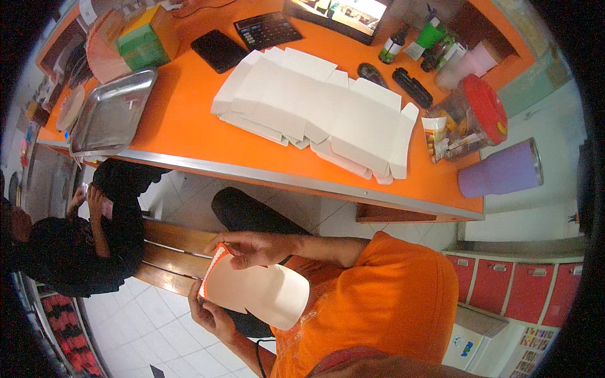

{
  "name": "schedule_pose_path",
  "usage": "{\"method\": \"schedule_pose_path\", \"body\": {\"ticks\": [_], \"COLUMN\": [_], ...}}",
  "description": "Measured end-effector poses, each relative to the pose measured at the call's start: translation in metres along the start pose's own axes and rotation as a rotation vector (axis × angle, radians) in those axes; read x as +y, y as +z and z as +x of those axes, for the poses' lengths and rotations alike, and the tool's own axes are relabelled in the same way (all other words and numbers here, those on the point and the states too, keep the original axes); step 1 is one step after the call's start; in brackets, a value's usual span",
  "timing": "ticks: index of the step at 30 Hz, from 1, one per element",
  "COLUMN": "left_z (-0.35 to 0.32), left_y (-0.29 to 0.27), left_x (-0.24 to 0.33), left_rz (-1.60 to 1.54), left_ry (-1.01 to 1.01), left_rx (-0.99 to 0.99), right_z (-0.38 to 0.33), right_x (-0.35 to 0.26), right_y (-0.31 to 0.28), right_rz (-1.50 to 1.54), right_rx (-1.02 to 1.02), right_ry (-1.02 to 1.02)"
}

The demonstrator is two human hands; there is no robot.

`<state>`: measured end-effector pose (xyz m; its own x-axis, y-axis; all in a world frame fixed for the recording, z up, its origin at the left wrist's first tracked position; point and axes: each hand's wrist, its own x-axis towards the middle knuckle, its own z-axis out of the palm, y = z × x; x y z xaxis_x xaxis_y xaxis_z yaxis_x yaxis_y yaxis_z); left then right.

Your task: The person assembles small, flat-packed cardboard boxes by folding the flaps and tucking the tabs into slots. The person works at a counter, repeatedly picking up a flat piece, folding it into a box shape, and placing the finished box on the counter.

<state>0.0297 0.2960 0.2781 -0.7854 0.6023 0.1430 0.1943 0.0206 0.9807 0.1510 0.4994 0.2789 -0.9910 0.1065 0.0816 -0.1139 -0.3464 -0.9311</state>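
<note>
In both hands I hold a curved paperboard piece [265, 291], cream-white with an orange printed strip along one edge. My right hand [255, 247] grips its upper orange corner, thumb on the pale face and fingers behind. At the lower end of the orange edge, my left hand [215, 320] pinches the board; some of its fingertips are hidden. The piece is held over my lap, away from the desk. On the orange desk [183, 120] lies a stack of flat white die-cut cartons [315, 107], spread in an overlapping row.
A metal tray [113, 113], a black phone [218, 50] and a calculator [268, 30] lie on the desk. A red-lidded jar [472, 116] and a purple tumbler [501, 169] stand at its right end. A person in black [82, 246] sits on the left by a wooden bench [167, 255].
</note>
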Motion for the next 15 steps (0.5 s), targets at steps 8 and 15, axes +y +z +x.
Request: {"method": "schedule_pose_path", "body": {"ticks": [8,15], "left_z": [-0.003,-0.003], "left_y": [0.006,0.021], "left_x": [0.017,0.026], "left_rz": [0.022,-0.009], "left_ry": [0.019,0.05], "left_rx": [-0.008,0.147], "right_z": [0.004,0.009], "right_x": [0.002,-0.011], "right_y": [0.005,0.015], "right_rz": [0.57,0.055], "right_rx": [-0.052,0.092], "right_ry": [-0.064,-0.145]}}
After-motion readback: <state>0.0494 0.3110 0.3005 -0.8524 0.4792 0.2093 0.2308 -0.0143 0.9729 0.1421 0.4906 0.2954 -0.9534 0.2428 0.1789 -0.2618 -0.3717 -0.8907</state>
